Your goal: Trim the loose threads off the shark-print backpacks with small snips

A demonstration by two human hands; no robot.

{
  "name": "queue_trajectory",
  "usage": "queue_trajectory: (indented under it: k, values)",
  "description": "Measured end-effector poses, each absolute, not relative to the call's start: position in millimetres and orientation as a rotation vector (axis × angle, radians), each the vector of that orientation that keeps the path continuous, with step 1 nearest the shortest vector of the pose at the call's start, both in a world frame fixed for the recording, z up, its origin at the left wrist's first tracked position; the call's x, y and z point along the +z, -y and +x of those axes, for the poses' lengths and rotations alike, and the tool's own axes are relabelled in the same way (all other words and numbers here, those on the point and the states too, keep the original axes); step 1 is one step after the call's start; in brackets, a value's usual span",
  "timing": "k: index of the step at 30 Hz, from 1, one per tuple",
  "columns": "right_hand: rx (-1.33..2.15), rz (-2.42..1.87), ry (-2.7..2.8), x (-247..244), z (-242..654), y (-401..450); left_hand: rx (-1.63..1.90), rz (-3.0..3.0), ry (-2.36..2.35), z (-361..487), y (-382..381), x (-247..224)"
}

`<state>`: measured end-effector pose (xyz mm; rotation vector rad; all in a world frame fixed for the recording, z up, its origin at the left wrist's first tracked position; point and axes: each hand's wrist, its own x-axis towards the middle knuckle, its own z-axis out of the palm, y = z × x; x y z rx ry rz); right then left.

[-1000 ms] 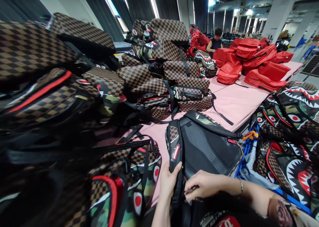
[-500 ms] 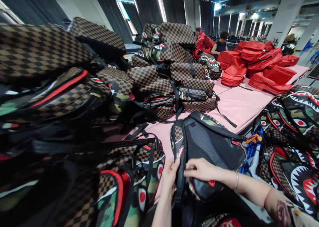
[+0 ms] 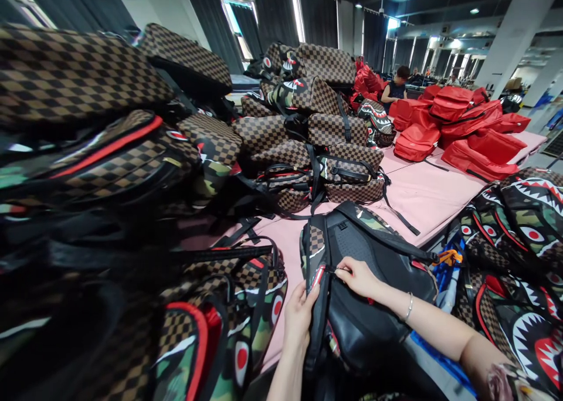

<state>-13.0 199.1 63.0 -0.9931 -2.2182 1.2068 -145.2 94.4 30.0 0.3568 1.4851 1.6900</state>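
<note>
A backpack [image 3: 373,307] lies with its padded black back panel facing up, its sides checkered and camouflage. My left hand [image 3: 298,313] is closed on its left side, the thumb beside a black shoulder strap [image 3: 322,313] and just below a red-and-white patch [image 3: 317,275]. Over the back panel, my right hand [image 3: 357,277] pinches with thumb and forefinger next to that strap. Something small and dark shows at those fingertips, too small to name.
Checkered backpacks [image 3: 281,137] are heaped to the left and behind. Red bags [image 3: 466,114] are piled on the pink table [image 3: 409,187], near a seated person [image 3: 396,87]. More shark-mouth backpacks [image 3: 523,272] crowd the right side, beside a blue-and-orange bundle [image 3: 448,266].
My right hand has moved up along the strap, from the lower part of the backpack to level with the red-and-white patch. My left hand stays at the bag's side. The view has shifted slightly.
</note>
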Motion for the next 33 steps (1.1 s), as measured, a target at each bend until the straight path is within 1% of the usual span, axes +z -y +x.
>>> queue_trajectory:
  k: [4, 16, 23, 33]
  values:
    - [1.049, -0.937, 2.361, 68.8, -15.4, -205.4, 1.698, 0.374, -1.49, -145.7, -94.7, 28.8]
    - [1.144, -0.808, 2.475, 63.2, -13.4, -232.4, 1.642, 0.437, -1.493, -146.3, -88.2, 34.8]
    - [1.145, -0.561, 2.65, 75.1, -18.9, -258.8, 1.629, 0.553, -1.507, -149.1, -85.2, 41.6]
    - [1.27, -0.143, 2.844, 88.4, -50.6, -295.1, 1.613, 0.657, -1.507, -161.4, -81.3, 47.9]
